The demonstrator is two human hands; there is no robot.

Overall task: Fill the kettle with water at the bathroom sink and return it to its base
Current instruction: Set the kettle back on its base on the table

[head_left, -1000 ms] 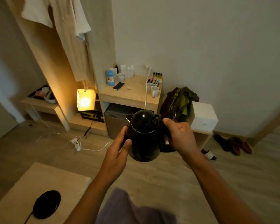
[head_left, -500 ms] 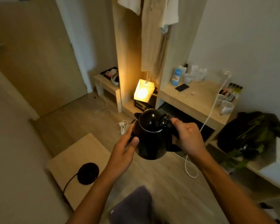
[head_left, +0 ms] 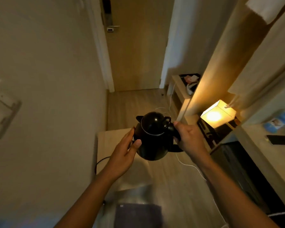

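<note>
A glossy black kettle point(head_left: 152, 137) with its lid closed hangs in the air in front of me, spout pointing away to the left. My right hand point(head_left: 188, 139) grips its handle on the right side. My left hand point(head_left: 125, 152) rests flat against the kettle's left wall, thumb on its front. The kettle's round base is hidden behind my left hand and the kettle; only its black cord point(head_left: 100, 162) shows, running off the low wooden table point(head_left: 110, 137).
A wall point(head_left: 48, 79) with a switch panel point(head_left: 2, 109) stands close on my left. A closed wooden door point(head_left: 136, 46) lies ahead down a narrow floor strip. At right are a glowing cube lamp point(head_left: 216, 115), wooden shelving, a white cable point(head_left: 190, 167) on the floor and a phone point(head_left: 280, 139).
My view has swung left, from the desk and shelves toward the door and the left wall. The kettle stays held in both hands at the same height.
</note>
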